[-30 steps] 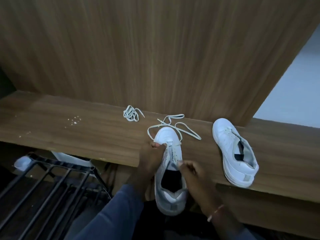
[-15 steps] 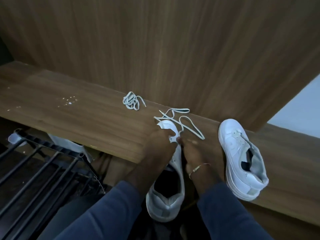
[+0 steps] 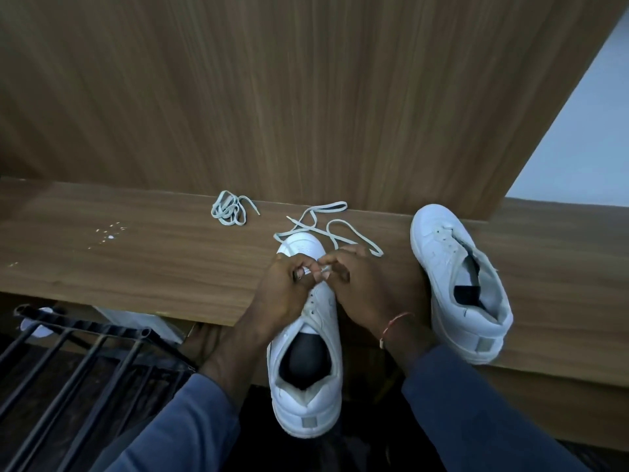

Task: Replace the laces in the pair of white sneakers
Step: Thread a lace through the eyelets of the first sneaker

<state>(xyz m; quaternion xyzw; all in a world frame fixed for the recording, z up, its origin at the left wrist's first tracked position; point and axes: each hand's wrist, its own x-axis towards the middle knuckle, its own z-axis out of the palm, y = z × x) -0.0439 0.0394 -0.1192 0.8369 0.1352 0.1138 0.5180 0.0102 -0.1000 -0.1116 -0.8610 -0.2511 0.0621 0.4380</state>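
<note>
One white sneaker point(image 3: 308, 379) lies toe-away across the front edge of the wooden shelf point(image 3: 136, 260), its heel hanging over the edge. My left hand point(image 3: 289, 284) and my right hand point(image 3: 360, 284) meet over its eyelets, both pinching the white lace point(image 3: 326, 229) near the toe. The rest of that lace loops loosely on the shelf beyond the toe. A second white sneaker point(image 3: 456, 281) lies unlaced to the right. A bunched spare lace point(image 3: 229, 209) rests near the back panel.
A tall wooden panel point(image 3: 306, 97) rises right behind the shelf. A black metal rack point(image 3: 85, 362) stands below at the left, with white items under the shelf edge. Small white crumbs point(image 3: 110, 231) dot the shelf's left part. A pale wall point(image 3: 585, 131) shows at right.
My right hand moved up from the tongue area to the toe end and joined my left hand at the lace. The view shifted a little.
</note>
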